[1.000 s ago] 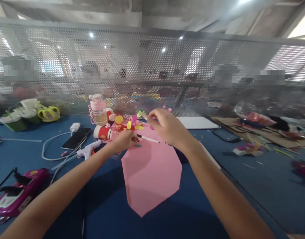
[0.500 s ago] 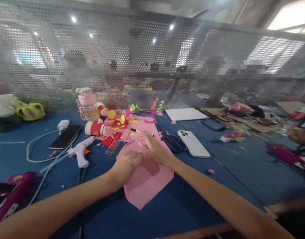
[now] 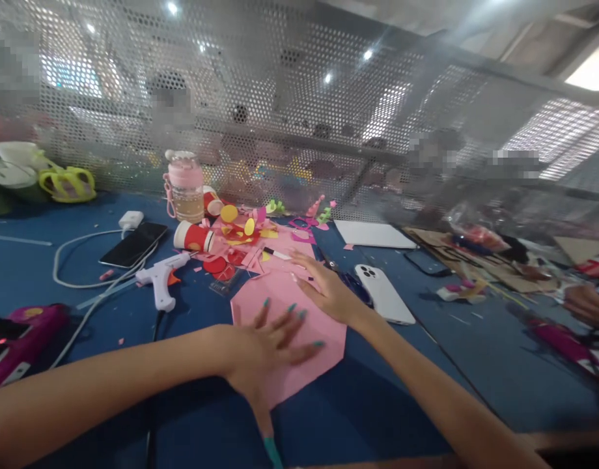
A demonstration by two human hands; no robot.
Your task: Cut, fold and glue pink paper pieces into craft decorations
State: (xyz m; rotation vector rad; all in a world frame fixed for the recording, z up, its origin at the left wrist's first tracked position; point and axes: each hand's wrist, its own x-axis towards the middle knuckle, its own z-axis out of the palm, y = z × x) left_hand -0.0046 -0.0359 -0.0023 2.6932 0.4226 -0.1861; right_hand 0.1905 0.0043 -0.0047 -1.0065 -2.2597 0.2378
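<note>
A pink sheet of paper [image 3: 323, 326] with cut corners lies on the blue table in front of me. My left hand [image 3: 265, 355] is spread over its lower left part, palm down, fingers apart, with long teal nails. The thumb points down past the sheet's edge. Over the upper right edge of the sheet is my right hand [image 3: 323, 286], its fingers stretched out to the left. Just beyond its fingertips is a black-and-white pen [image 3: 276, 253] on the pile of paper scraps [image 3: 241, 238]. I cannot tell if the right fingers press on the sheet.
A white glue gun [image 3: 161, 281], a black phone [image 3: 133, 245] with a white cable and a red paper cup [image 3: 194, 236] lie left. Behind them stands a pink bottle [image 3: 185, 185]. On the right are dark-handled scissors [image 3: 354, 286], a white phone [image 3: 385, 293] and another person's hand [image 3: 587, 305].
My left hand has gone from closed fingers at the sheet's upper part to spread fingers lower down. The right hand has moved slightly to the right in view. The camera has tilted.
</note>
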